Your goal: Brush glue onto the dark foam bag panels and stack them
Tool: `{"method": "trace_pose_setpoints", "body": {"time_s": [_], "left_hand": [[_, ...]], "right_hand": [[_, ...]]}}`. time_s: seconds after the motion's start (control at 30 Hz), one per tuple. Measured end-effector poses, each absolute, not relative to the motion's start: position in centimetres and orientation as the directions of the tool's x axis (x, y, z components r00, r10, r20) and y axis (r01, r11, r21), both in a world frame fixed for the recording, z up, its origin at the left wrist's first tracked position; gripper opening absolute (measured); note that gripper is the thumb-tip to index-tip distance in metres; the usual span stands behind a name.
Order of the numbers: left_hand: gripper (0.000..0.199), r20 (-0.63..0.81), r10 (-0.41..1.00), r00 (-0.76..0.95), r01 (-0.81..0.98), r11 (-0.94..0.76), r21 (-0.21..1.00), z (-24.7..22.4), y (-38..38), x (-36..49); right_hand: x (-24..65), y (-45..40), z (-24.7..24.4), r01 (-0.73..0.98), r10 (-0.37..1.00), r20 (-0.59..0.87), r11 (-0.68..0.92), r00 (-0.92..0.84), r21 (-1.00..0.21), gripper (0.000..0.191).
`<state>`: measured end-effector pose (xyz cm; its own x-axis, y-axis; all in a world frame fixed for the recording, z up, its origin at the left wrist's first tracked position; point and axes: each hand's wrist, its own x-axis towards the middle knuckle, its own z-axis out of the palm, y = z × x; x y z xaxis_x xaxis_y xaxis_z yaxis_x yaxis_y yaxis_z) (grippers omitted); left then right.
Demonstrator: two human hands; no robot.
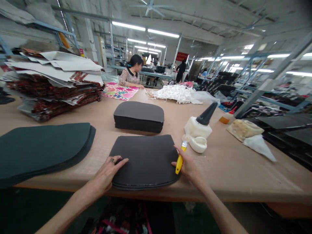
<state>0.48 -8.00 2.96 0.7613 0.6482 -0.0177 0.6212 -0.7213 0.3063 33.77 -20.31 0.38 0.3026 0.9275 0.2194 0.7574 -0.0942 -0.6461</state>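
Note:
A stack of dark, rounded panels (146, 161) lies at the front edge of the table. On its left edge rests my left hand (108, 170), fingers apart, a ring on one finger, holding nothing. My right hand (186, 164) is at the stack's right edge, closed on a brush (179, 162) with a yellow handle; its bristles point away from me. Just beyond the bristles are a white bottle (198, 127) with a black cone nozzle and a small white cup (198, 144). Behind the front stack sits a thicker black stack (138, 117).
Greenish-dark panels (44, 149) lie on the left of the table (231, 172). Behind them rises a tall pile of sheets (58, 84). White strips (177, 93), an orange glue bottle (226, 117) and a stained cloth (245, 130) lie farther back. A person (131, 73) sits across the table.

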Motion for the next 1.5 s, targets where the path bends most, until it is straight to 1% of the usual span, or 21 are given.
{"method": "trace_pose_setpoints", "body": {"time_s": [0.13,0.3,0.53,0.6,0.73,0.8,0.83,0.87,0.9,0.93,0.97,1.0,1.1,1.13,1.17,1.2,1.27,1.33,1.4,1.47,1.5], "left_hand": [[0.075,-0.071,0.648,0.759,0.634,-0.708,0.312,3.7,-8.0,0.9],[0.070,-0.149,0.635,0.758,0.650,-0.719,0.247,4.3,-7.9,1.3],[0.060,-0.167,0.621,0.766,0.643,-0.751,0.152,5.2,-8.3,1.7],[0.057,-0.194,0.618,0.762,0.644,-0.753,0.132,6.0,-8.6,1.8],[0.060,-0.252,0.619,0.744,0.658,-0.745,0.114,7.8,-9.3,1.8],[0.063,-0.254,0.622,0.741,0.664,-0.736,0.132,8.3,-9.5,1.7],[0.063,-0.246,0.626,0.740,0.667,-0.729,0.153,8.4,-9.5,1.7],[0.062,-0.237,0.630,0.739,0.671,-0.720,0.179,8.5,-9.5,1.6],[0.061,-0.231,0.634,0.738,0.674,-0.711,0.202,8.6,-9.4,1.6],[0.060,-0.227,0.634,0.739,0.673,-0.707,0.216,8.6,-9.3,1.7],[0.060,-0.231,0.631,0.741,0.671,-0.708,0.220,8.6,-9.1,1.8],[0.061,-0.241,0.623,0.744,0.667,-0.714,0.213,8.7,-8.9,1.9],[0.073,-0.343,0.588,0.733,0.663,-0.730,0.166,8.4,-7.9,2.3],[0.079,-0.380,0.580,0.721,0.668,-0.728,0.156,8.2,-7.6,2.4],[0.086,-0.401,0.578,0.711,0.673,-0.724,0.151,7.8,-7.3,2.4],[0.089,-0.404,0.579,0.708,0.677,-0.720,0.154,7.4,-7.0,2.4],[0.085,-0.356,0.585,0.729,0.670,-0.718,0.191,6.3,-6.5,2.1],[0.074,-0.262,0.578,0.773,0.633,-0.731,0.256,5.5,-6.1,1.6],[0.066,-0.220,0.566,0.795,0.607,-0.735,0.302,5.5,-5.8,1.0],[0.064,-0.266,0.556,0.787,0.616,-0.727,0.304,6.3,-5.4,0.6],[0.064,-0.306,0.543,0.782,0.621,-0.722,0.306,6.9,-5.2,0.5]], "right_hand": [[33.9,-20.3,0.2,0.758,0.928,0.235,-0.072,0.289,-0.648,0.066],[33.9,-20.4,0.3,0.766,0.928,0.244,-0.065,0.283,-0.639,0.064],[33.6,-20.2,0.1,0.790,0.933,0.248,-0.059,0.261,-0.610,0.061],[33.4,-20.2,-0.2,0.829,0.928,0.271,-0.065,0.254,-0.555,0.060],[33.8,-20.9,-1.2,0.919,0.905,0.318,-0.161,0.284,-0.360,0.058],[34.3,-21.3,-1.4,0.946,0.884,0.360,-0.224,0.298,-0.233,0.058],[34.4,-21.3,-1.3,0.953,0.865,0.403,-0.246,0.299,-0.178,0.056],[34.2,-21.2,-1.1,0.956,0.841,0.456,-0.251,0.292,-0.149,0.053],[33.6,-20.7,-0.7,0.961,0.820,0.503,-0.221,0.275,-0.166,0.046],[32.7,-20.1,-0.2,0.963,0.806,0.535,-0.159,0.253,-0.217,0.037],[31.2,-19.1,0.2,0.955,0.801,0.554,-0.071,0.227,-0.288,0.027],[29.4,-18.0,0.7,0.922,0.813,0.552,0.051,0.184,-0.384,0.018],[23.6,-14.0,1.1,0.872,0.850,0.522,0.199,0.074,-0.448,0.013],[22.0,-12.9,0.8,0.846,0.869,0.494,0.231,0.043,-0.480,0.014],[21.0,-11.9,0.3,0.799,0.890,0.456,0.269,0.008,-0.538,0.015],[20.5,-11.2,-0.4,0.759,0.904,0.427,0.280,-0.002,-0.588,0.016],[21.4,-10.6,-2.2,0.702,0.921,0.388,0.259,0.027,-0.664,0.022],[24.0,-10.8,-4.2,0.696,0.907,0.399,0.202,0.132,-0.689,0.031],[27.4,-11.2,-6.0,0.711,0.862,0.444,0.150,0.246,-0.687,0.040],[30.3,-11.5,-7.3,0.726,0.811,0.488,0.118,0.323,-0.677,0.044],[31.3,-11.6,-7.8,0.744,0.795,0.504,0.103,0.338,-0.660,0.043]]}}
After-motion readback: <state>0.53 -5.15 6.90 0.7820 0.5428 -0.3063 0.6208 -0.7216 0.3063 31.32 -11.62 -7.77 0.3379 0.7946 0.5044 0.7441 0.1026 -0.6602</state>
